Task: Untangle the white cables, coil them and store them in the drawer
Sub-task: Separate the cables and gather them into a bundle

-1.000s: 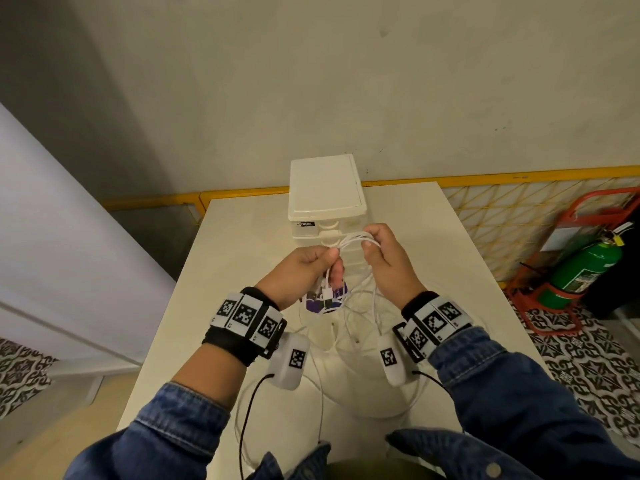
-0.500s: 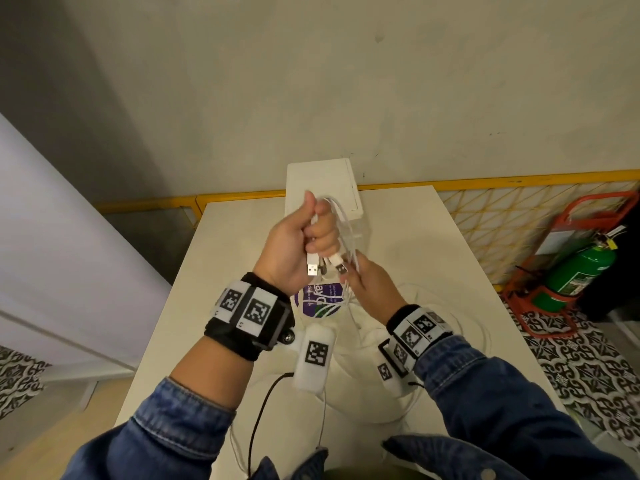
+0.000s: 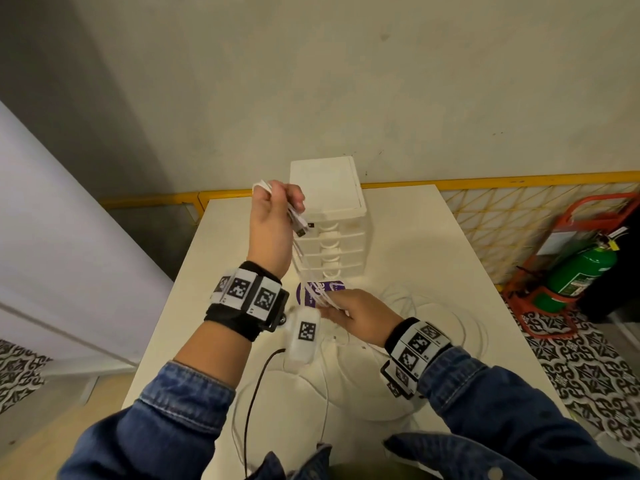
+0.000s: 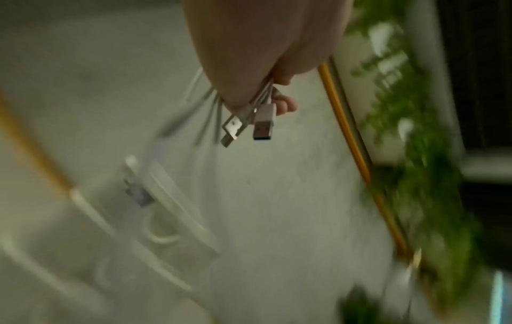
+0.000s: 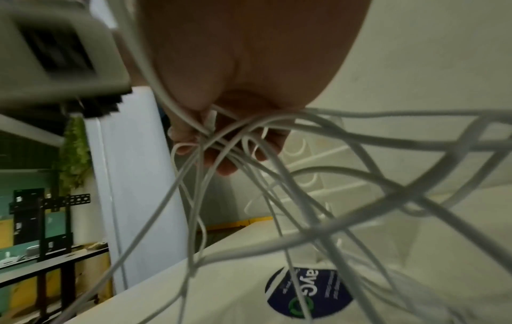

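Gripping the white cables (image 3: 304,261) near their plugs (image 4: 262,122), the left hand (image 3: 273,230) is lifting light, limp strands while the right hand (image 3: 353,315) is pinching the tangle lower down, probably best held there.

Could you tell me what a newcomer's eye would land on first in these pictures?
Probably the left hand raised above the table, gripping the white cables with USB plugs dangling. The strands run down to the right hand, which pinches them low before the white drawer unit.
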Demonstrator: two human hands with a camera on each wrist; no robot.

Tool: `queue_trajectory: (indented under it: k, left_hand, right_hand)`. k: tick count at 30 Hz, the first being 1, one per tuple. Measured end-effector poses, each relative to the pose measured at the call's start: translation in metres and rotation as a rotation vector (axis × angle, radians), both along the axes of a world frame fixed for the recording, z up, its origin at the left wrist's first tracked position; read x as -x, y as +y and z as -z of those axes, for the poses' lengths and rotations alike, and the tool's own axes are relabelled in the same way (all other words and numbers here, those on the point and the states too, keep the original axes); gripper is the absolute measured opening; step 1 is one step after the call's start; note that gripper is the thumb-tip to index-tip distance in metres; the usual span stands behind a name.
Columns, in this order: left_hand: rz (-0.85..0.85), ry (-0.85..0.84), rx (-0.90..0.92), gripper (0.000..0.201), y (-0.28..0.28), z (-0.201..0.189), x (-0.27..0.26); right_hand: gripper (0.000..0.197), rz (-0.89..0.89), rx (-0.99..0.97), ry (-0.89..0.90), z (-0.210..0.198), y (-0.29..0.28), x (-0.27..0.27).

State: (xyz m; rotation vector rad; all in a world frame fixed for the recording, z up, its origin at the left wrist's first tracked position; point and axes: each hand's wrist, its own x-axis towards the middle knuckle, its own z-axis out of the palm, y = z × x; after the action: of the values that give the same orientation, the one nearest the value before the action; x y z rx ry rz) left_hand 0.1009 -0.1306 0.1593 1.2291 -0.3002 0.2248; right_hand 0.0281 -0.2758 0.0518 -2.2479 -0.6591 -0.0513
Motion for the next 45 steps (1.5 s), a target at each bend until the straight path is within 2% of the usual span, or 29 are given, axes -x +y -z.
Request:
queue_trajectory:
  k: [2,5,6,7,10,12,14,15,18,26,28,31,34,36,37,38,40,41,43,45]
  left_hand:
    - [-0.031,-0.131,-0.409,0.019,0.0,0.009,0.002]
    - [0.145,-0.194,-1.09,0.019,0.006,0.019,0.008]
    - [0.215,-0.145,-1.198,0.022,0.009,0.022,0.009]
    - [0.287,-0.052,-1.229,0.025,0.011,0.024,0.011]
    - [0.532,0.194,-1.089,0.042,0.011,0.028,0.019]
    - [0.572,0.165,-1.089,0.053,0.006,0.029,0.023]
    - [0.446,0.096,-1.131,0.051,0.007,0.029,0.02]
    - [0.357,0.095,-1.119,0.05,0.01,0.028,0.017]
    - [0.157,0.089,-1.055,0.049,0.026,0.024,0.005]
    - [-0.204,0.113,-0.902,0.042,0.048,0.02,-0.006]
    - [-0.231,0.108,-0.888,0.042,0.047,0.019,-0.006]
    - [-0.12,0.073,-0.949,0.045,0.039,0.015,0.001]
    - [0.016,0.015,-1.03,0.051,0.023,0.01,0.008]
    - [0.1,-0.033,-1.024,0.051,0.009,0.004,0.015]
    - [0.139,-0.052,-1.012,0.051,0.002,0.001,0.019]
    - [0.172,-0.061,-1.002,0.051,-0.003,-0.001,0.022]
    - [0.219,-0.056,-1.004,0.051,-0.008,-0.004,0.024]
    - [0.241,-0.027,-1.026,0.05,-0.006,-0.004,0.023]
    - [0.317,0.073,-1.088,0.05,0.0,0.0,0.023]
    - [0.464,0.168,-1.108,0.055,0.002,0.009,0.03]
  right_hand:
    - [0.023,-0.027,0.023,-0.066,-0.009,0.001,0.004]
    - [0.012,-0.016,0.017,-0.089,-0.02,-0.006,0.002]
    - [0.015,0.027,0.003,-0.089,-0.023,-0.012,0.0]
    - [0.019,0.083,-0.021,-0.096,-0.027,-0.019,-0.003]
    - [0.03,0.176,-0.072,-0.107,-0.032,-0.039,-0.014]
    - [0.029,0.208,-0.059,-0.067,-0.027,-0.048,-0.02]
    - [0.018,0.236,-0.02,0.027,-0.016,-0.056,-0.02]
    - [0.02,0.235,0.001,0.071,-0.009,-0.06,-0.017]
    - [0.049,0.29,-0.001,0.166,0.011,-0.071,-0.005]
    - [0.056,0.386,0.054,0.12,0.028,-0.1,0.0]
    - [0.071,0.416,0.076,0.232,0.024,-0.105,0.001]
    - [0.108,0.357,0.157,0.405,0.001,-0.103,0.0]
    - [0.121,0.38,0.07,0.287,-0.039,-0.08,-0.005]
    - [0.114,0.337,-0.095,0.189,-0.058,-0.056,-0.011]
    - [0.104,0.31,-0.151,0.168,-0.06,-0.045,-0.015]
    - [0.086,0.292,-0.188,0.151,-0.06,-0.035,-0.018]
    - [0.037,0.292,-0.244,0.143,-0.058,-0.026,-0.023]
    - [0.021,0.3,-0.276,0.146,-0.057,-0.026,-0.025]
    - [0.01,0.331,-0.322,0.103,-0.06,-0.032,-0.029]
    - [0.013,0.332,-0.339,0.022,-0.067,-0.037,-0.034]
